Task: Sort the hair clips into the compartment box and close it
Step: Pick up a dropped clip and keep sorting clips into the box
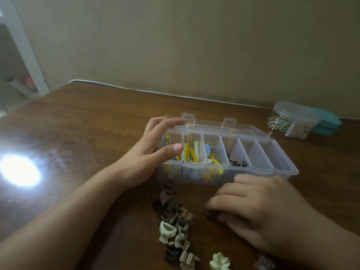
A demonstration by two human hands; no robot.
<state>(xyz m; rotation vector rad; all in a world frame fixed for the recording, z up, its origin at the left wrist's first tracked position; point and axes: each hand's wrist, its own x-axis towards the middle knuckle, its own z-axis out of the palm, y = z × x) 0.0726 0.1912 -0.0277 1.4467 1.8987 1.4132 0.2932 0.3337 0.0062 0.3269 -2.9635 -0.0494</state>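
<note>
A clear compartment box (280,164) stands open on the wooden table, its lid (245,129) lying flat behind it. The left compartments hold yellow and blue clips (191,152); a middle one holds dark clips (238,162); the right ones look bare. My left hand (153,151) rests against the box's left end, fingers relaxed over the rim. In front of the box my right hand (251,209) curls its fingers round a small dark clip (212,213) on the table. A pile of brown, beige and cream claw clips (175,221) lies between my arms.
A cream flower clip (220,262) and a greyish clip (265,264) lie near the bottom edge. At the back right a round clear container (294,119) with small items sits by a teal box (329,123). A wall runs close behind the table.
</note>
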